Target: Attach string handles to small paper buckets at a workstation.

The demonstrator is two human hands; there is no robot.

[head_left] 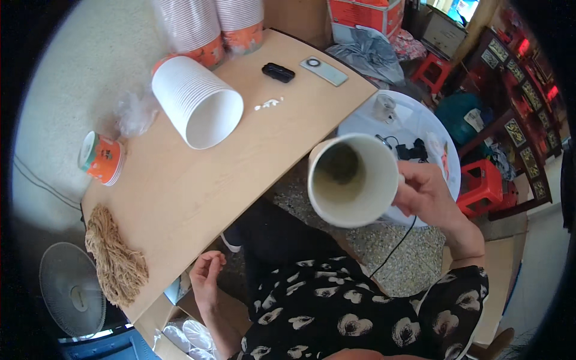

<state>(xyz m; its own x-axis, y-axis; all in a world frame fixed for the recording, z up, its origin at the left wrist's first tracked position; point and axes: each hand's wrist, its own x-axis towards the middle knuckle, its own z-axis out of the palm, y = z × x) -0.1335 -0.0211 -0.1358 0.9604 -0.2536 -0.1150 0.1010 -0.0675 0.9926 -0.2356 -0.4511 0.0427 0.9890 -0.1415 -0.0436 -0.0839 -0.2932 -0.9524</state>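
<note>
My right hand (423, 189) is closed round the handle of a white mug (387, 207), raised above the gap between the two tables. The mug tilts toward me and shows a pale yellowish liquid (339, 189) with a dark clump in it, likely tea leaves. My left hand (207, 276) hangs low by the near edge of the wooden table (198, 225), its fingers loosely bent and apart from the thumb, with nothing seen in them. On that table a stack of large white paper buckets (195, 99) lies on its side, mouth toward me.
Wrapped bucket stacks (243, 30), a short stack of orange paper bowls (102, 159), a bundle of tan fibre strands (114, 258), a black case (278, 72) and a phone (324, 71) occupy the table. Beside it stand a round white table (432, 120), a red stool (480, 189) and a fan (72, 288).
</note>
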